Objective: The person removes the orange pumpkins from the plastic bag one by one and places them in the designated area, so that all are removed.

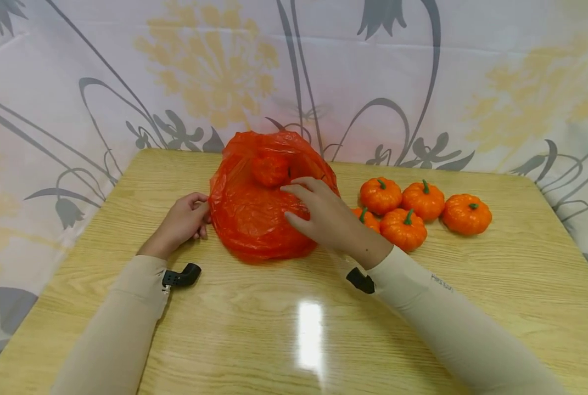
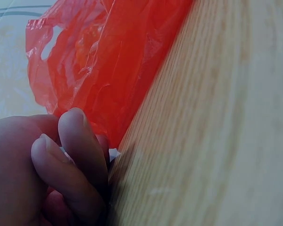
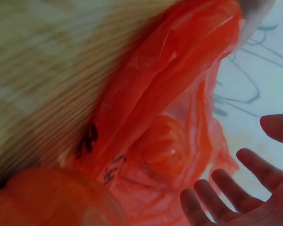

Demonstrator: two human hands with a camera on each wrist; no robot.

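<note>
A thin red plastic bag [image 1: 254, 236] stands on the table with its mouth spread wide. Inside it, toward the back, sits one small orange pumpkin [image 1: 270, 169]; the right wrist view shows that pumpkin [image 3: 162, 145] too. At the bag's left edge my left hand [image 1: 184, 222] pinches the plastic, its fingers [image 2: 82, 141] curled. Over the right side of the mouth hovers my right hand [image 1: 323, 216], fingers spread and holding nothing. Several orange pumpkins with green stems, such as the nearest one [image 1: 404, 229], lie right of the bag; my right hand partly hides one [image 1: 368, 218].
The wooden table [image 1: 254, 329] carries everything and shows a bright light reflection near its front. A flower-patterned cloth [image 1: 323, 71] hangs right behind its back edge. Dark wrist cameras are strapped over both beige sleeves [image 1: 121, 312].
</note>
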